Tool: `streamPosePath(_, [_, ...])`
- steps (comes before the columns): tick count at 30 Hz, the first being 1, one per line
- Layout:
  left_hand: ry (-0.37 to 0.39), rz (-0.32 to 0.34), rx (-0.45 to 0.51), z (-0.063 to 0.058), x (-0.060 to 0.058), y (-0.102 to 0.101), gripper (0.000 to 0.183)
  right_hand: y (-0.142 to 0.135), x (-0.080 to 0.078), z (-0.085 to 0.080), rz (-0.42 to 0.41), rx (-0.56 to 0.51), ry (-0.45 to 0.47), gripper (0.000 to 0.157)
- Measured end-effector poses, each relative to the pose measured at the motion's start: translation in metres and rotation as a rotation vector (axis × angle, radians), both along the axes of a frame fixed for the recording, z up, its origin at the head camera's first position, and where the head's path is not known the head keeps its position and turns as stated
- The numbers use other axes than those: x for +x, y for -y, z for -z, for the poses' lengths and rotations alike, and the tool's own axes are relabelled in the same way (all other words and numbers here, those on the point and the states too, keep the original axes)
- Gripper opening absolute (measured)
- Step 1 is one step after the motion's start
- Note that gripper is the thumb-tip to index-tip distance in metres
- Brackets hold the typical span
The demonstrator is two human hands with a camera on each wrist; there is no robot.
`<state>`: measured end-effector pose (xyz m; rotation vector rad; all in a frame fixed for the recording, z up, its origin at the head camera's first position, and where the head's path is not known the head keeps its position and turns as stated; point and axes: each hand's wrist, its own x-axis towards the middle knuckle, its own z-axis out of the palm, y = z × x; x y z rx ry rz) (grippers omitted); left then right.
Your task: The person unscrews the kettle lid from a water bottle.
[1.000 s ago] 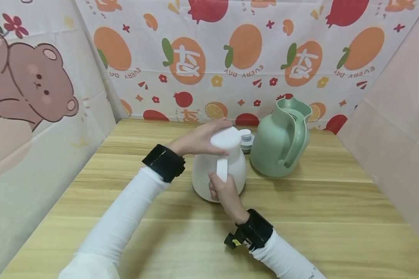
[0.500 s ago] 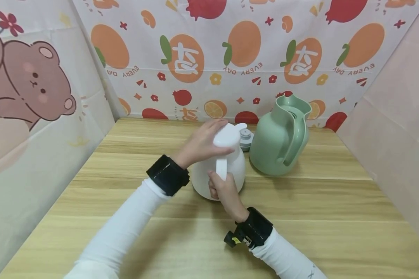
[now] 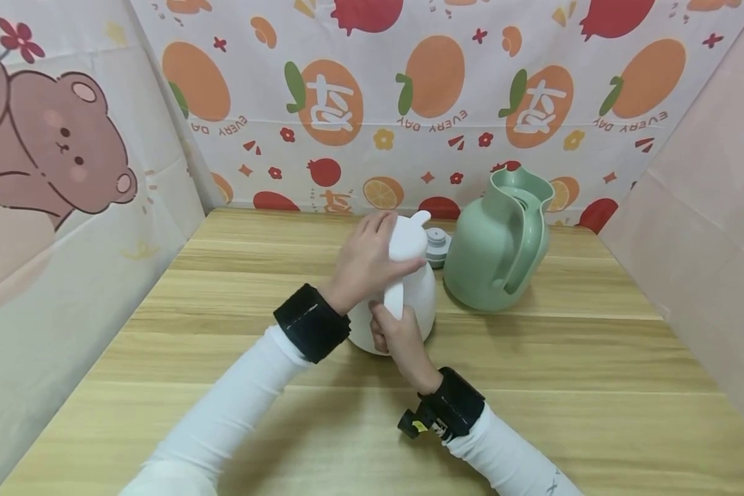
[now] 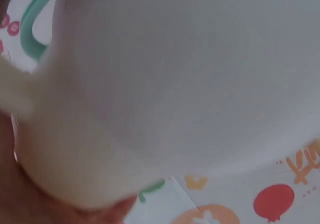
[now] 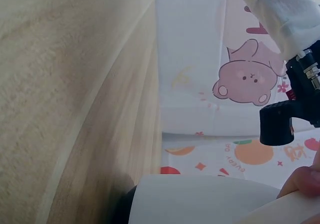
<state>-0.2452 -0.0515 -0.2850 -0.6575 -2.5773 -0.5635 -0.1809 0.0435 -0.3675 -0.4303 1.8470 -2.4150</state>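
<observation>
A white jug (image 3: pixel 423 303) stands on the wooden table in the middle of the head view. My left hand (image 3: pixel 362 260) grips its white lid (image 3: pixel 408 240), thumb across the near side and fingers over the far left. A small tab on the lid points toward the back wall. Below, my right hand (image 3: pixel 403 341) holds the jug's handle (image 3: pixel 394 300) with curled fingers. The pale jug body (image 4: pixel 175 74) fills most of the left wrist view. In the right wrist view its white side (image 5: pixel 190 196) shows along the bottom.
A green jug (image 3: pixel 486 255) without a lid stands just right of the white one, its handle facing forward. Between them at the back sits a grey round stopper-like piece (image 3: pixel 437 244). Patterned cloth (image 3: pixel 434 76) hangs behind the table (image 3: pixel 570 372), with plainer cloth at both sides.
My left hand has turned counter-clockwise with the lid, its wrist shifting right and nearer. The lid's tab has swung from the right toward the back. My right hand stays on the handle.
</observation>
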Motion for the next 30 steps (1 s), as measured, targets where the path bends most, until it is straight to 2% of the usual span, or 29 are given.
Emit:
streamPosePath(7, [0.203, 0.252, 0.050, -0.004, -0.020, 0.030, 0.080, 0.001, 0.001, 0.000, -0.001, 0.036, -0.003, 0.035])
streamPosePath(9, [0.236, 0.297, 0.082, -0.002, -0.024, 0.036, 0.080, 0.001, 0.001, 0.000, -0.002, 0.038, 0.000, 0.035])
streamPosePath(12, [0.234, 0.313, 0.132, 0.001, -0.024, 0.038, 0.080, 0.001, 0.001, 0.000, -0.005, 0.038, 0.007, 0.035])
streamPosePath(18, [0.133, 0.259, 0.227, 0.007, -0.016, 0.026, 0.077, -0.001, 0.001, -0.002, 0.003, 0.032, -0.009, 0.035])
streamPosePath(20, [0.106, 0.219, 0.258, 0.009, -0.012, 0.020, 0.076, -0.002, 0.000, -0.002, 0.000, 0.025, -0.012, 0.035])
streamPosePath(22, [0.089, 0.151, 0.266, 0.009, -0.007, 0.014, 0.076, -0.002, 0.000, -0.002, -0.001, 0.019, -0.008, 0.035])
streamPosePath(25, [0.081, 0.025, 0.224, 0.009, 0.001, 0.005, 0.080, -0.001, 0.000, -0.002, -0.005, 0.010, -0.002, 0.033])
streamPosePath(27, [0.074, -0.037, 0.177, 0.007, 0.005, 0.001, 0.083, 0.000, -0.001, -0.002, -0.007, 0.004, -0.001, 0.032])
streamPosePath(30, [0.077, -0.048, 0.129, 0.004, 0.007, 0.001, 0.085, 0.000, -0.001, -0.002, -0.014, -0.001, -0.006, 0.032])
